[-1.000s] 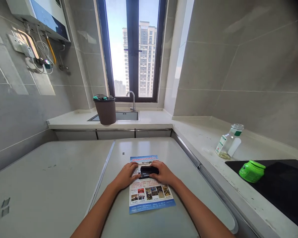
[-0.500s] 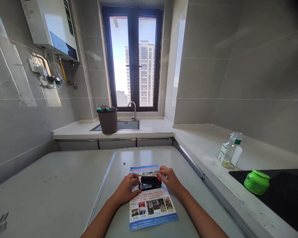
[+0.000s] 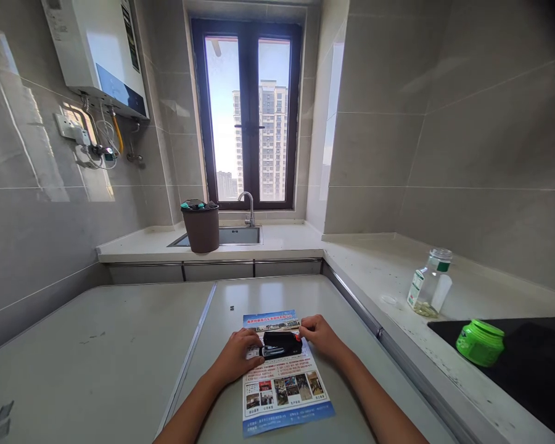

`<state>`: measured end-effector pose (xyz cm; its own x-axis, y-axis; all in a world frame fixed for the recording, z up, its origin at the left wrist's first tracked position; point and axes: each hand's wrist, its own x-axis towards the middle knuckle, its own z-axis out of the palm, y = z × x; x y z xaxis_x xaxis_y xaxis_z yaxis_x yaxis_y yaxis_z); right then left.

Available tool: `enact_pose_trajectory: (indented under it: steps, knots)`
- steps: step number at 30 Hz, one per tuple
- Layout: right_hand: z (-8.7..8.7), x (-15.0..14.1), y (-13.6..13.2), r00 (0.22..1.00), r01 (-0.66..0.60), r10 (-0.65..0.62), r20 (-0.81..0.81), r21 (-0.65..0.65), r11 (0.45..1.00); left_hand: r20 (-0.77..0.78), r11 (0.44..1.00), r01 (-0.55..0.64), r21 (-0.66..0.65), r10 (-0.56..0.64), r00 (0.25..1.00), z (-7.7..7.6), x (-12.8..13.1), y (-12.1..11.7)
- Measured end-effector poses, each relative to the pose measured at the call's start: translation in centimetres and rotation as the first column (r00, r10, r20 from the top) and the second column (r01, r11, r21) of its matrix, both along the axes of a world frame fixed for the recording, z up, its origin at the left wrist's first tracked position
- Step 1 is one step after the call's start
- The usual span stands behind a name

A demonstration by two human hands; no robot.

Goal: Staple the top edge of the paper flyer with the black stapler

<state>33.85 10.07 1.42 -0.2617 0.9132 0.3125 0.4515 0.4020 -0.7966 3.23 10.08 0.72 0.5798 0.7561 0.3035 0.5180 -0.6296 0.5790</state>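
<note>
A black stapler [image 3: 282, 344] with a red spot at its right end lies across a printed flyer [image 3: 287, 416], its long parts partly spread so that metal shows between them. My left hand [image 3: 240, 354] grips the left end, thumb below and fingers above. At the other end, my right hand [image 3: 322, 336] has its fingers curled in close to the red spot, with the fingertips on the stapler's edge. The flyer has a blue border, red headings and rows of small photos. A small dark staple strip [image 3: 232, 308] rests on the tabletop beyond the flyer.
Dark strips [image 3: 4, 412] lie on the pale tabletop [image 3: 97, 364] at lower left. On the right counter stand a glass bottle [image 3: 429, 283] and a green jar [image 3: 480, 343] on a black cooktop [image 3: 536, 364]. A brown bin [image 3: 200, 229] stands by the sink [image 3: 240, 234].
My right hand has shifted slightly to the right, and more of the stapler's red end shows. My left hand stays at the left end. The view has tilted a little.
</note>
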Motion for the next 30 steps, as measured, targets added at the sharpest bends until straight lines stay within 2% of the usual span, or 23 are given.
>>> enact_pose_trajectory:
  steps: [5, 7, 10, 12, 17, 20, 26, 28, 30]
  knots:
    - [-0.8, 0.1, 0.5, 1.000, -0.006, 0.007, 0.019, -0.054, 0.998, -0.001, 0.999, -0.034, -0.013, 0.034, 0.999, -0.3, 0.0, 0.2]
    - [-0.6, -0.2, 0.4, 0.998, 0.023, -0.024, 0.059, 0.022, 0.999, 0.001, 0.999, -0.041, -0.018, 0.041, 0.999, -0.3, 0.0, 0.2]
    - [0.0, -1.0, -0.1, 0.995, 0.050, -0.067, 0.077, 0.211, 0.976, -0.005, 0.999, -0.038, -0.038, 0.038, 0.999, 0.0, 0.0, 0.1]
    - [0.5, -1.7, -0.7, 0.997, 0.029, -0.047, 0.064, 0.260, 0.965, -0.006, 0.998, -0.031, -0.053, 0.030, 1.000, 0.2, 0.0, 0.1]
    - [0.4, -3.2, -1.8, 0.979, -0.042, 0.005, 0.205, 0.177, 0.983, 0.004, 0.999, -0.041, -0.019, 0.041, 0.999, 0.1, 0.1, 0.0]
    - [0.0, -3.7, -1.9, 0.972, -0.058, 0.016, 0.232, 0.175, 0.983, 0.033, 0.998, -0.063, 0.001, 0.063, 0.997, 0.1, 0.0, 0.0]
    - [0.3, -4.0, -1.8, 0.988, -0.098, 0.056, 0.144, 0.307, 0.947, 0.305, 0.992, -0.112, -0.058, 0.124, 0.944, 0.4, 0.1, 0.3]
    - [0.4, -4.0, -1.9, 0.993, -0.095, 0.063, 0.102, 0.345, 0.934, 0.449, 0.982, -0.098, -0.160, 0.160, 0.879, 0.1, 0.4, 0.5]
    - [0.4, -3.9, -2.1, 0.994, -0.079, 0.044, 0.097, 0.388, 0.918, 0.576, 0.949, -0.044, -0.312, 0.225, 0.786, -0.3, 0.6, 0.7]
